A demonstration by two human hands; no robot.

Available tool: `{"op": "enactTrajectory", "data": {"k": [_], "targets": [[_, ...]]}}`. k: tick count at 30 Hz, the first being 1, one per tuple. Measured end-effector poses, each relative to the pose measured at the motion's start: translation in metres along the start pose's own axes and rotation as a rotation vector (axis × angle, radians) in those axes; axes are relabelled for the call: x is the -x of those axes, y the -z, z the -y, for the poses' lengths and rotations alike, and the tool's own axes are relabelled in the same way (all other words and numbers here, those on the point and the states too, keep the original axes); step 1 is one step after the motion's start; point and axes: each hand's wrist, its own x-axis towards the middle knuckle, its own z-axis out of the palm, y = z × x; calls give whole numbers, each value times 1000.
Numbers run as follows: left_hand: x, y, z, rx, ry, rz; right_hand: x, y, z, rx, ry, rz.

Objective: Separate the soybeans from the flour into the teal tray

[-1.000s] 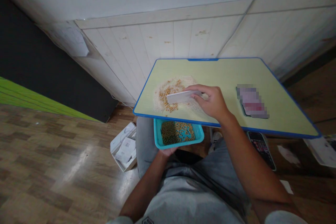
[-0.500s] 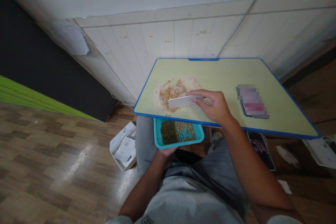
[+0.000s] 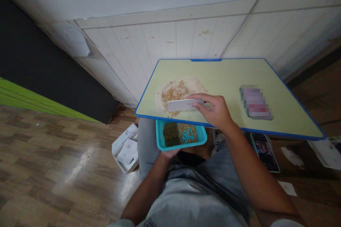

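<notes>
While left hand (image 3: 172, 153) holds teal tray (image 3: 183, 147) | green beans (image 3: 171, 135), tan beans (image 3: 187, 128) inside | right hand (image 3: 215, 109) pinches white strip (image 3: 181, 105)

From the middle of the view, at twelve o'clock, a white panelled wall (image 3: 160, 44) with brownish scuffs (image 3: 205, 33). Between one and two, a grey cable (image 3: 250, 11) slanting down. At three, a flat pixelated slab (image 3: 256, 103). Toward four, a phone (image 3: 265, 152) with lit screen. Between seven and eight, an open white box (image 3: 132, 166) on wood-patterned floor (image 3: 53, 163). At nine, a green strip (image 3: 32, 99) below a dark panel (image 3: 48, 71).
</notes>
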Motion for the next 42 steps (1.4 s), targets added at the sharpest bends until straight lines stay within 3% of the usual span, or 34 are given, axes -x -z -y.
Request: {"op": "enactTrajectory", "data": {"k": [12,21,28,36,42], "targets": [[-2,5,1,70,-20,-3,5,-11,9,8,-15,39],[-13,14,7,78,-70,75,5,-15,10,5,-13,58],[-9,11,5,34,-31,-17,5,-18,9,40,-21,59],[-10,15,6,84,-63,69,7,-21,9,-13,-11,74],[-9,15,5,97,-51,31,9,-21,9,-16,-6,77]]}}
